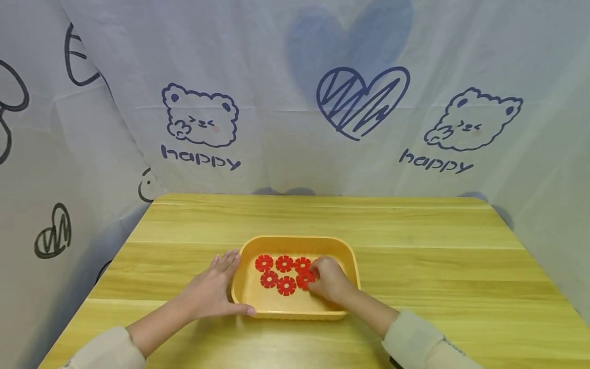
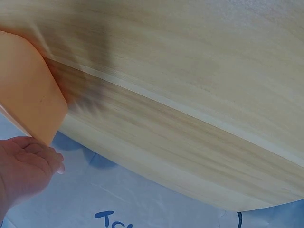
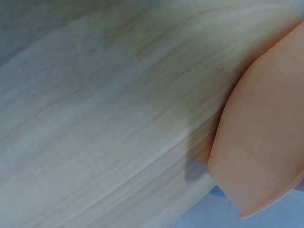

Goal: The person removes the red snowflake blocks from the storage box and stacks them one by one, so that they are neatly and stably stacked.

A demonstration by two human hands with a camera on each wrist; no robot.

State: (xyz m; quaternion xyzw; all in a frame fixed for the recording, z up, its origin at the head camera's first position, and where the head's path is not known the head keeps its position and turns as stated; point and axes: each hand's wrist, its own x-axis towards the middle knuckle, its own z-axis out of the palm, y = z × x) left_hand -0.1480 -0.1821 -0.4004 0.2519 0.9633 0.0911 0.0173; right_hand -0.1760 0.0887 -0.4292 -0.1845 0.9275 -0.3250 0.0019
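Note:
Several red, notched, flower-shaped plastic discs (image 1: 286,286) with holes in their middles lie in two rows inside a yellow-orange plastic tray (image 1: 299,312). My left hand (image 1: 214,289) rests against the tray's left end, fingers along its left rim and thumb at the near left corner. The left wrist view shows that hand (image 2: 28,164) at the rim of the tray. Inside the tray's right half, my right hand (image 1: 333,281) has its fingers curled and pinches a red disc (image 1: 304,280) at the row's right end. Its fingers partly cover that disc.
The tray stands on a wood-grain table (image 1: 438,266) near its front middle. Behind the table hangs a pale cloth (image 1: 286,143) with bear and heart drawings; more cloth hangs at the left and right sides.

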